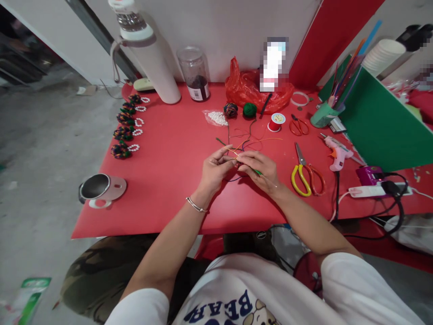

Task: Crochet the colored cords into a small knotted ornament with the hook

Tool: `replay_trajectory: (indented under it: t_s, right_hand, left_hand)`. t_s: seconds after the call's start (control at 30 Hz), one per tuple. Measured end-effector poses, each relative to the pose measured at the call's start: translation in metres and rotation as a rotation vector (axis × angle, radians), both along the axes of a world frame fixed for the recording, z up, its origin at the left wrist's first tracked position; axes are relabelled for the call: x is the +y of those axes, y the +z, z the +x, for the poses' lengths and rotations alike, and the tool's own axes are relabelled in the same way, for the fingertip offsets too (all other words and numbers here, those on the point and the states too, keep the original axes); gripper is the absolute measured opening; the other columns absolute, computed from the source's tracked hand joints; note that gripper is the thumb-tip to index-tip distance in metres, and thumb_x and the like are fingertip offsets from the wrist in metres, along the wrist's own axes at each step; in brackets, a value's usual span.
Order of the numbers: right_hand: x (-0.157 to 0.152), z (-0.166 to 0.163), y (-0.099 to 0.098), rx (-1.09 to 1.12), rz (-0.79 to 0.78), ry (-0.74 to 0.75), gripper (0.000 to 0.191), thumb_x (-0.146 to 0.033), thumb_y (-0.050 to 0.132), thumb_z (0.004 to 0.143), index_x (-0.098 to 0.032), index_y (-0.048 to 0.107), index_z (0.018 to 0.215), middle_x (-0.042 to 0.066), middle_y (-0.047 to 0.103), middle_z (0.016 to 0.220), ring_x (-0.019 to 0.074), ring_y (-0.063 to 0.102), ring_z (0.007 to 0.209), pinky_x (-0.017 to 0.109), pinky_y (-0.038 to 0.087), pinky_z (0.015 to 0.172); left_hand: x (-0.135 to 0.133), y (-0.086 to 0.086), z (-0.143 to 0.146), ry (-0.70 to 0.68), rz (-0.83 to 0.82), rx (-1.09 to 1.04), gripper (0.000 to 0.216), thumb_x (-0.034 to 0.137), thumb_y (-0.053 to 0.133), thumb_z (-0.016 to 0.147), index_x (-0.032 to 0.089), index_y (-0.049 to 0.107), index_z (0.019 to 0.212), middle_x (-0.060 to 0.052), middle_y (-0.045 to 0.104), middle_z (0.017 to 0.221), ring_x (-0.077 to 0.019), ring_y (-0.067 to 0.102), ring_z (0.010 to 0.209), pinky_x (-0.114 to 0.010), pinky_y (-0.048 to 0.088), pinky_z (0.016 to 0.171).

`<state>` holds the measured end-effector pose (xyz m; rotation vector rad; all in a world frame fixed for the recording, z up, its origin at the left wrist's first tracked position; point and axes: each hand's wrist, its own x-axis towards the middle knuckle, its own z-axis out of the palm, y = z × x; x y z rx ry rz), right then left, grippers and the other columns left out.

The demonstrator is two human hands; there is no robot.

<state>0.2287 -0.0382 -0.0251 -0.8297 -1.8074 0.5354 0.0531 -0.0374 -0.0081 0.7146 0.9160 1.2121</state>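
Observation:
Over the middle of the red table (162, 198), my left hand (215, 170) and my right hand (259, 169) meet, both pinched on a bundle of thin coloured cords (248, 143). The cords are green, orange, red and dark, and trail away toward a multicoloured cord ball (230, 109) and a green cord ball (250, 109). A silver bangle sits on my left wrist. A bag of white beads (217, 118) lies just beyond the hands.
Several finished cord flowers with bead loops (124, 133) line the left edge. A metal cup lid (98, 188), white bottle (150, 54), jar (195, 74), red bag (250, 88), red spool (277, 122), yellow scissors (302, 174), pink glue gun (336, 153), power strip (375, 190).

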Motion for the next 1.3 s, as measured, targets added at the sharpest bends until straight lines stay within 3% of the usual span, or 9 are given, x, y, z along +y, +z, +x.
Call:
replay_trajectory:
  t_s: [0.1,0.23,0.33,0.47,0.57,0.9,1.3]
  right_hand:
    - [0.0,0.0,-0.002,-0.056,0.071,-0.031,0.025,-0.041,0.073,0.097,-0.033,0.08,0.12,0.007,0.08,0.119,0.023,0.076,0.105,0.04,0.062,0.097]
    - [-0.001,0.0,0.002,-0.025,0.026,0.013,0.029,-0.049,0.07,0.098,-0.032,0.08,0.119,0.009,0.079,0.126,0.025,0.076,0.113,0.045,0.059,0.104]
    - [0.001,0.0,0.003,0.113,-0.124,0.075,0.035,-0.06,0.067,0.096,-0.032,0.083,0.109,0.007,0.082,0.12,0.025,0.076,0.114,0.047,0.057,0.107]
    - [0.009,0.001,-0.005,0.372,-0.408,0.121,0.047,-0.072,0.067,0.089,-0.028,0.083,0.096,0.005,0.084,0.101,0.0222,0.079,0.091,0.039,0.064,0.085]
    - [0.014,0.002,-0.011,0.464,-0.507,0.134,0.052,-0.076,0.07,0.084,-0.026,0.082,0.091,0.006,0.084,0.095,0.0213,0.078,0.085,0.036,0.064,0.077]
    - [0.013,0.005,-0.013,0.554,-0.493,0.191,0.035,-0.063,0.073,0.091,-0.029,0.082,0.097,0.002,0.084,0.097,0.0199,0.079,0.09,0.035,0.064,0.084]
    - [0.012,0.006,-0.011,0.544,-0.522,0.149,0.038,-0.067,0.071,0.09,-0.03,0.082,0.093,0.001,0.082,0.09,0.0189,0.075,0.081,0.035,0.062,0.081]
  left_hand:
    - [0.0,-0.001,0.002,0.003,-0.007,-0.039,0.051,0.015,0.092,0.06,0.018,0.079,0.11,0.004,0.071,0.065,-0.0027,0.042,0.042,-0.019,0.024,0.041]
    - [0.001,0.001,-0.003,-0.154,-0.095,-0.122,0.04,0.017,0.092,0.059,0.015,0.079,0.097,0.007,0.061,0.054,-0.0014,0.03,0.033,-0.02,0.016,0.035]
    - [0.002,0.004,-0.009,-0.233,-0.117,-0.11,0.037,0.016,0.093,0.057,0.014,0.08,0.091,0.005,0.063,0.056,-0.0008,0.031,0.033,-0.02,0.016,0.034]
    - [0.002,0.009,-0.017,-0.208,-0.077,-0.041,0.031,0.017,0.094,0.058,0.014,0.082,0.087,-0.001,0.072,0.065,-0.0005,0.034,0.036,-0.019,0.018,0.035]
    - [0.002,0.011,-0.02,-0.195,-0.064,-0.027,0.026,0.019,0.094,0.061,0.014,0.083,0.085,-0.003,0.074,0.067,-0.0005,0.034,0.039,-0.018,0.02,0.037]
    - [0.003,0.012,-0.021,-0.158,-0.075,-0.025,0.025,0.015,0.092,0.06,0.016,0.084,0.084,-0.004,0.075,0.072,-0.0009,0.036,0.042,-0.018,0.02,0.039]
    - [0.006,0.006,-0.023,-0.188,-0.044,-0.046,0.029,0.014,0.094,0.058,0.015,0.084,0.085,-0.002,0.072,0.067,0.0005,0.032,0.04,-0.018,0.018,0.038]
